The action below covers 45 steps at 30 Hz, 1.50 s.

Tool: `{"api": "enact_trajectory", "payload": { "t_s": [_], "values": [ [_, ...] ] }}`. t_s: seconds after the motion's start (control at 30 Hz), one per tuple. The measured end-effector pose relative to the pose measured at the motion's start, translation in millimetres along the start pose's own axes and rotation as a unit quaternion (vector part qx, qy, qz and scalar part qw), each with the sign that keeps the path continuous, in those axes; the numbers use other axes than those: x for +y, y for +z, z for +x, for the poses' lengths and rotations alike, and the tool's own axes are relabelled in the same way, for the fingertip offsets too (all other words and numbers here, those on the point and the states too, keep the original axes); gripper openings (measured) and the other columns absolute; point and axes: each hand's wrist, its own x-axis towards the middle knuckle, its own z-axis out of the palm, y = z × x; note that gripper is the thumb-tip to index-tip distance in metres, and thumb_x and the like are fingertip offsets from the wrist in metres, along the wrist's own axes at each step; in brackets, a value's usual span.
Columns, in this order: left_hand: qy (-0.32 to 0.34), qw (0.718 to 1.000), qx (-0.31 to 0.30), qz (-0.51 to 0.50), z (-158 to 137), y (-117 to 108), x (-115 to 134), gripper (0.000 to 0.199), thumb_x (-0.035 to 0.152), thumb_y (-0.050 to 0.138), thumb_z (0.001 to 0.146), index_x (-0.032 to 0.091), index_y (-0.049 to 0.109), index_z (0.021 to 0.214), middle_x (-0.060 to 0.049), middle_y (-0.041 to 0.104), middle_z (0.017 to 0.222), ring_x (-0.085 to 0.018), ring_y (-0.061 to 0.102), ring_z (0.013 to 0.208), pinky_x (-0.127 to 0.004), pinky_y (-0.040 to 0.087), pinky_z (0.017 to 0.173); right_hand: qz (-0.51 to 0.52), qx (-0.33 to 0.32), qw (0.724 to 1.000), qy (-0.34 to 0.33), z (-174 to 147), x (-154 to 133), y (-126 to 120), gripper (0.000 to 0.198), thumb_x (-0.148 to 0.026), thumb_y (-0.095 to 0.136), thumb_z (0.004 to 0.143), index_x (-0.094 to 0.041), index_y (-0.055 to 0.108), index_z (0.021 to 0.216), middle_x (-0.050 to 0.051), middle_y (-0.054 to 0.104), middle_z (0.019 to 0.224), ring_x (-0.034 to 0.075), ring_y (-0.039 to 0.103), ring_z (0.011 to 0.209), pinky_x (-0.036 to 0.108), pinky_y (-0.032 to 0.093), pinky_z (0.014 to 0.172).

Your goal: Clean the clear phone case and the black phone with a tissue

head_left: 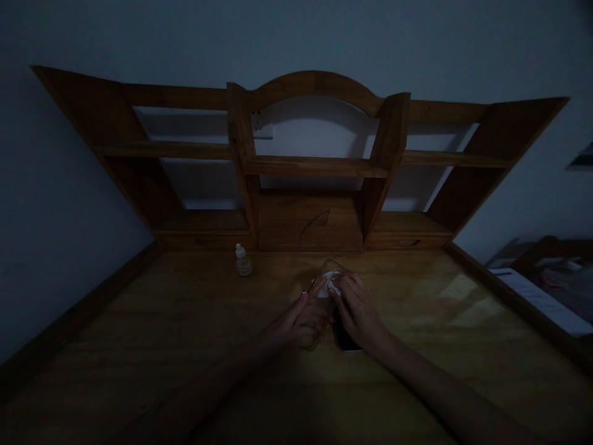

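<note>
My left hand (303,318) is closed around the edge of a clear phone case (317,339), which stands tilted just above the desk. In the fingers of my right hand (356,303) is a crumpled white tissue (322,288), pressed against the upper part of the case. A dark phone (345,337) lies on the desk beneath my right hand, partly hidden by it. Dim light blurs the finer details of the case and fingertips.
A small white dropper bottle (243,262) stands on the wooden desk (185,321), left of my hands. Behind runs a wooden shelf unit (315,165) with drawers. Raised rails edge the desk; papers (540,300) lie beyond the right one.
</note>
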Motion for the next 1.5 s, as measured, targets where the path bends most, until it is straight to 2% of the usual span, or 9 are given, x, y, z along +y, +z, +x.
{"api": "enact_trajectory", "payload": {
  "t_s": [0.17,0.53,0.7,0.83,0.93,1.03,1.2,1.37,1.5],
  "values": [
    [0.004,1.000,0.002,0.021,2.8,-8.4,-8.2,0.064,0.054,0.034,0.097,0.022,0.030,0.153,-0.013,0.069,0.114,-0.020,0.066,0.096,-0.032,0.048,0.088,-0.018,0.028,0.999,-0.003,-1.9,1.2,-2.8,0.018,-0.012,0.048,0.096,-0.019,0.056,0.111,0.010,0.064,0.105,0.026,0.055,0.100,0.044,0.050,0.088],
    [-0.035,0.999,0.019,-0.011,-1.5,-3.1,1.6,0.068,0.058,0.027,0.097,0.027,0.013,0.156,-0.013,0.071,0.101,-0.021,0.068,0.087,-0.033,0.051,0.075,-0.055,0.120,0.989,-0.063,-2.6,4.7,-10.1,0.030,-0.005,0.060,0.088,-0.021,0.061,0.113,0.008,0.070,0.103,0.026,0.057,0.113,0.054,0.043,0.106],
    [-0.077,0.991,0.078,-0.071,0.7,-5.3,5.9,0.069,0.059,0.020,0.097,0.026,0.008,0.156,-0.014,0.069,0.095,-0.024,0.068,0.083,-0.036,0.052,0.074,-0.017,0.053,0.996,-0.069,-0.5,-2.7,-12.3,0.030,-0.007,0.053,0.092,-0.022,0.060,0.117,0.007,0.070,0.111,0.023,0.062,0.111,0.049,0.046,0.106],
    [-0.049,0.991,0.061,-0.110,-1.3,-6.0,10.2,0.068,0.062,0.028,0.095,0.035,0.012,0.155,-0.011,0.067,0.093,-0.022,0.067,0.078,-0.036,0.052,0.071,-0.004,-0.045,0.998,-0.051,-2.5,-5.5,-4.1,0.034,-0.013,0.050,0.096,-0.022,0.055,0.128,0.008,0.068,0.120,0.021,0.063,0.114,0.042,0.052,0.101],
    [-0.054,0.989,0.060,-0.120,-3.3,-2.0,15.4,0.064,0.062,0.026,0.095,0.038,0.014,0.153,-0.008,0.065,0.090,-0.019,0.065,0.073,-0.035,0.052,0.069,-0.012,-0.083,0.995,-0.048,-4.9,-2.5,1.4,0.038,-0.013,0.049,0.096,-0.021,0.052,0.133,0.008,0.065,0.129,0.020,0.063,0.117,0.038,0.054,0.100],
    [-0.066,0.988,0.076,-0.120,-1.7,-2.9,16.7,0.065,0.064,0.025,0.094,0.039,0.015,0.153,-0.009,0.065,0.092,-0.021,0.067,0.079,-0.038,0.052,0.072,-0.026,-0.091,0.993,-0.064,-6.6,2.7,3.3,0.043,-0.011,0.046,0.095,-0.019,0.049,0.137,0.009,0.062,0.134,0.020,0.060,0.122,0.039,0.053,0.102],
    [-0.095,0.985,0.057,-0.129,4.0,-14.8,10.0,0.077,0.070,0.026,0.091,0.025,0.023,0.153,-0.013,0.066,0.100,-0.023,0.066,0.081,-0.039,0.053,0.072,-0.055,-0.082,0.991,-0.090,-7.3,9.7,4.2,0.049,-0.009,0.048,0.092,-0.019,0.047,0.140,0.009,0.060,0.138,0.023,0.059,0.125,0.046,0.051,0.105],
    [-0.069,0.989,0.056,-0.119,3.2,-14.9,9.8,0.076,0.068,0.032,0.091,0.031,0.017,0.154,-0.012,0.066,0.098,-0.024,0.067,0.082,-0.043,0.054,0.075,-0.063,-0.080,0.990,-0.097,-5.2,8.7,3.3,0.051,-0.009,0.051,0.091,-0.020,0.048,0.141,0.009,0.059,0.138,0.022,0.058,0.125,0.045,0.049,0.107],
    [-0.076,0.988,0.083,-0.105,1.5,-7.5,15.1,0.072,0.066,0.029,0.093,0.028,0.020,0.154,-0.012,0.066,0.094,-0.024,0.066,0.081,-0.043,0.054,0.075,-0.065,-0.087,0.989,-0.096,-3.4,6.1,1.0,0.053,-0.008,0.051,0.091,-0.021,0.046,0.142,0.009,0.058,0.139,0.023,0.056,0.128,0.048,0.047,0.109]
  ]
}}
